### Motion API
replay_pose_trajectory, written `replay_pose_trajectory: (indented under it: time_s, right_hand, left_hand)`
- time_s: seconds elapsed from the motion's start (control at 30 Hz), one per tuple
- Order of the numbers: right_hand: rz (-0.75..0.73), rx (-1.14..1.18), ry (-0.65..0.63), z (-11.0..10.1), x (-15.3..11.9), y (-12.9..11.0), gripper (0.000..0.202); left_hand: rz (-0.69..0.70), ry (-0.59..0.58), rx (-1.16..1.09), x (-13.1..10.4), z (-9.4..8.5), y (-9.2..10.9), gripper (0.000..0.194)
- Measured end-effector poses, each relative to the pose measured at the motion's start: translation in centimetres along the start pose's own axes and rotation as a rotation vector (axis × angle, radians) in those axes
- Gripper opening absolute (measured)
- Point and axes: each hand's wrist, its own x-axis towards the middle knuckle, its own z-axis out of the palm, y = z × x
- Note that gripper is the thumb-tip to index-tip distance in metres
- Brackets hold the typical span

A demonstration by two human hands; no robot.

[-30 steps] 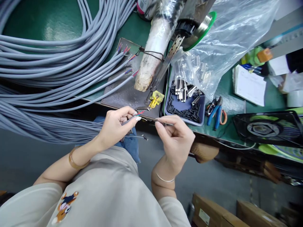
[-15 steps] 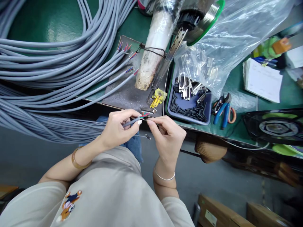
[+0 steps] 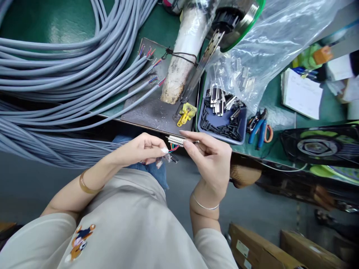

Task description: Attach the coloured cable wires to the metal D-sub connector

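Observation:
My right hand (image 3: 211, 158) pinches a multi-pin connector (image 3: 176, 141) by its right end, between thumb and fingers, just off the bench's front edge. Thin coloured wires (image 3: 173, 148), red, green and blue among them, come off the connector's pin side. They lead to the fingertips of my left hand (image 3: 150, 148), which is closed on them; its fingers hide the grey cable behind. Below the wires hangs a small dark connector (image 3: 174, 158), partly hidden. Near my hands, a yellow clip-like piece (image 3: 185, 115) lies on the dark board (image 3: 140, 108).
Grey cables (image 3: 70, 86) with stripped ends pile up at the left. A blue tray (image 3: 242, 139) holds connectors and black sleeves under a clear plastic bag (image 3: 277, 48). Beyond it lie blue-handled pliers (image 3: 260, 130), a notepad (image 3: 301, 95) and a fan (image 3: 318, 145). A solder spool (image 3: 246, 22) stands at the back.
The connector, earlier lying at the board's edge, is now in my right hand, in front of the bench. My right hand has shifted right. The grey cable end is no longer visible in my left fingers.

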Motion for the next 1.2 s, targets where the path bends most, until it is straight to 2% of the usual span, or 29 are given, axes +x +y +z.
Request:
replay_pose_trajectory:
  time_s: [0.07,0.1,0.17,0.23,0.3,0.37,0.47,0.57,0.63,0.7,0.73,0.77,0.83,0.9,1.0,1.07,1.2]
  right_hand:
    - [-0.106,-0.043,0.040,0.0,-0.2,-0.4,0.018]
    - [-0.170,-0.077,0.084,0.1,-0.4,-0.5,0.020]
    - [-0.289,-0.168,0.194,0.6,-1.2,-0.4,0.030]
    - [-0.344,-0.265,0.306,1.5,-2.1,-0.1,0.041]
    - [-0.279,-0.276,0.375,2.4,-2.9,0.5,0.048]
    - [-0.109,-0.163,0.363,3.2,-3.3,1.1,0.049]
    - [0.138,0.080,0.220,3.7,-3.3,1.8,0.049]
    - [0.233,0.153,0.059,3.0,-2.8,1.9,0.040]
    - [0.224,0.097,0.122,2.0,-2.6,1.7,0.034]
    - [0.176,0.017,0.296,0.9,-2.4,1.0,0.030]
    - [0.147,-0.013,0.339,0.4,-2.3,0.6,0.028]
    - [0.123,-0.033,0.318,-0.1,-2.2,0.2,0.024]
    - [0.095,-0.054,0.176,-0.7,-1.9,-0.6,0.020]
    - [0.108,-0.083,0.017,-1.0,-1.4,-1.0,0.022]
    - [0.141,-0.126,-0.149,-1.0,-0.7,-1.0,0.023]
    - [0.137,-0.119,-0.195,-1.0,-0.4,-0.7,0.021]
    - [0.147,-0.078,-0.195,-1.0,0.0,-0.1,0.015]
  left_hand:
    - [0.001,-0.036,-0.030,0.3,-0.3,-0.3,0.032]
    - [0.032,-0.007,-0.043,0.4,-0.2,-0.5,0.032]
    - [0.147,0.136,-0.042,0.5,0.2,-0.7,0.028]
    - [0.309,0.316,0.021,0.6,0.7,-0.9,0.021]
    - [0.466,0.456,0.138,0.5,1.2,-1.0,0.014]
    - [0.594,0.515,0.257,0.5,1.5,-1.1,0.008]
    - [0.711,0.509,0.394,0.4,1.5,-1.5,0.006]
    - [0.785,0.485,0.539,0.2,1.3,-1.7,0.010]
    - [0.847,0.468,0.643,0.1,1.2,-1.8,0.011]
    - [0.913,0.433,0.747,0.1,1.1,-1.9,0.011]
    - [0.945,0.412,0.803,0.1,1.1,-2.0,0.011]
    - [0.980,0.392,0.861,0.2,1.1,-2.1,0.012]
    - [1.039,0.382,0.988,0.4,1.1,-2.4,0.015]
    - [1.090,0.403,1.114,0.5,1.1,-2.7,0.018]
    - [1.123,0.415,1.249,0.6,1.1,-3.1,0.018]
    - [1.110,0.415,1.269,0.6,1.1,-3.2,0.018]
    - [1.038,0.409,1.184,0.4,1.2,-3.2,0.020]
